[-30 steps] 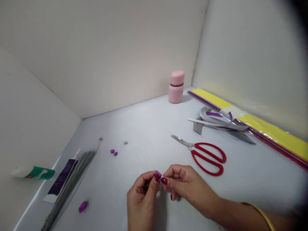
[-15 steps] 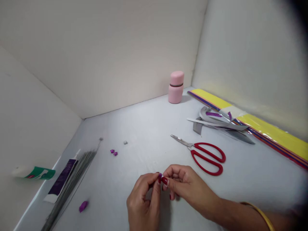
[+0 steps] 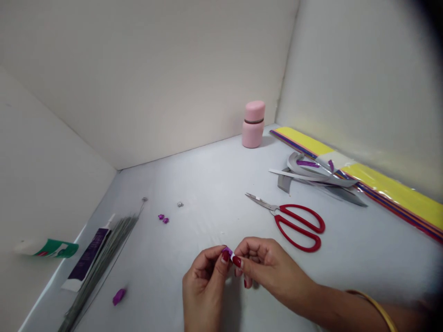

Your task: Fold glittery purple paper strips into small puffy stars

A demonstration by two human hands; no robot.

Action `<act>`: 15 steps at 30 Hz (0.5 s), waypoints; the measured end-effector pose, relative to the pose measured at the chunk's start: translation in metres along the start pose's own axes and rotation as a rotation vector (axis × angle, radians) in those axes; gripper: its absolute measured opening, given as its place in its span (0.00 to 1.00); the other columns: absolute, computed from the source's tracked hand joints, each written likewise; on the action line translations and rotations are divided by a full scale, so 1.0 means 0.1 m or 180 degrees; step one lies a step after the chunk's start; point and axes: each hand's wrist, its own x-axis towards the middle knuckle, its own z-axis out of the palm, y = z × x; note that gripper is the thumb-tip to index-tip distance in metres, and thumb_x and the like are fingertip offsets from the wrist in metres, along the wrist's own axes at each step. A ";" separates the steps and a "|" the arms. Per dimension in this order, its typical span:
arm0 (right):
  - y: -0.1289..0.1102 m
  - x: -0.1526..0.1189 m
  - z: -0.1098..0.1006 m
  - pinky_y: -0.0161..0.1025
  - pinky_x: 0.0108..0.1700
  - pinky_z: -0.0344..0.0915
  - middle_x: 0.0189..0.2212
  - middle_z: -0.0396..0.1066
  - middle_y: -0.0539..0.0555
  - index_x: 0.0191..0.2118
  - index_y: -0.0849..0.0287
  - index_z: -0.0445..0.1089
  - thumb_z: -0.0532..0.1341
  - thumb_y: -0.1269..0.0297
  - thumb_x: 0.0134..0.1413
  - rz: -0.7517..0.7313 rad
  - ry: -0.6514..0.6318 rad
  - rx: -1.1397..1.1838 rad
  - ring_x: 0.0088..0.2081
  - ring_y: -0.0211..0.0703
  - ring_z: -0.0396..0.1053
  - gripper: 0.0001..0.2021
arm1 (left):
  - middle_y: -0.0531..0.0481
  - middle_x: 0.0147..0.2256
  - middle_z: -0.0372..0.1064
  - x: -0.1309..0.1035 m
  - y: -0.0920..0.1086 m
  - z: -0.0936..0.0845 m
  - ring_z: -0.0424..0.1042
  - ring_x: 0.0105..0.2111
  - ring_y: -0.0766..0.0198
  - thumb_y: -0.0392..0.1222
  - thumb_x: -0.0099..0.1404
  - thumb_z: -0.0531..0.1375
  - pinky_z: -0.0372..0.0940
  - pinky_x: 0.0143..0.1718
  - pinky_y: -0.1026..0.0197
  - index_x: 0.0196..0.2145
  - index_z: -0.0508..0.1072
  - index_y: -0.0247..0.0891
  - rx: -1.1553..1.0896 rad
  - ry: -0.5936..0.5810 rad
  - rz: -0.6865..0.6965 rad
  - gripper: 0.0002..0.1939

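My left hand (image 3: 204, 286) and my right hand (image 3: 266, 267) meet low in the middle of the view, thumbs and forefingers pinched together on a tiny folded purple paper piece (image 3: 227, 251). Only its top corner shows above my red-painted nails. Red-handled scissors (image 3: 294, 221) lie shut on the grey table just beyond my right hand. Two small purple folded pieces (image 3: 163, 218) and a small silver one (image 3: 180, 204) lie further off to the left.
A pink bottle (image 3: 253, 124) stands at the back corner. Grey paper strips (image 3: 311, 175) and a pack of yellow sheets (image 3: 380, 184) lie along the right wall. At left are a bundle of thin wires (image 3: 100, 263), a purple tube (image 3: 86, 258), a green tube (image 3: 51, 248) and a purple scrap (image 3: 119, 296).
My fingertips have shifted slightly on the purple piece, which shows a little more now than half a second ago. Nothing else has moved.
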 end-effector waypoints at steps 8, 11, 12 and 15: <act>-0.01 0.00 0.00 0.30 0.23 0.56 0.18 0.65 0.46 0.23 0.61 0.65 0.62 0.67 0.43 0.0042 -0.0020 -0.0018 0.19 0.31 0.60 0.05 | 0.50 0.26 0.75 0.00 -0.05 -0.05 0.72 0.27 0.64 0.40 0.55 0.63 0.66 0.30 0.66 0.28 0.77 0.38 0.0515 -0.0139 0.0420 0.04; 0.00 0.00 -0.01 0.30 0.23 0.55 0.19 0.66 0.46 0.24 0.61 0.65 0.62 0.66 0.44 0.0079 -0.0036 0.0010 0.19 0.30 0.60 0.06 | 0.51 0.29 0.75 -0.03 -0.08 -0.07 0.72 0.29 0.65 0.32 0.57 0.60 0.64 0.34 0.66 0.31 0.77 0.40 0.1152 -0.0108 0.1587 0.07; 0.00 -0.01 -0.01 0.30 0.23 0.54 0.20 0.67 0.47 0.24 0.61 0.65 0.61 0.66 0.44 0.0100 -0.0038 0.0019 0.19 0.30 0.60 0.06 | 0.51 0.30 0.75 -0.03 -0.09 -0.08 0.72 0.30 0.65 0.30 0.58 0.59 0.64 0.35 0.66 0.32 0.76 0.41 0.1308 -0.0173 0.1894 0.09; 0.00 0.00 -0.01 0.29 0.21 0.50 0.19 0.67 0.46 0.25 0.62 0.66 0.59 0.66 0.47 0.0187 -0.0055 0.0037 0.18 0.29 0.60 0.05 | 0.50 0.32 0.75 -0.01 -0.09 -0.10 0.72 0.33 0.65 0.28 0.59 0.57 0.64 0.37 0.66 0.35 0.75 0.41 0.1535 -0.0412 0.2250 0.12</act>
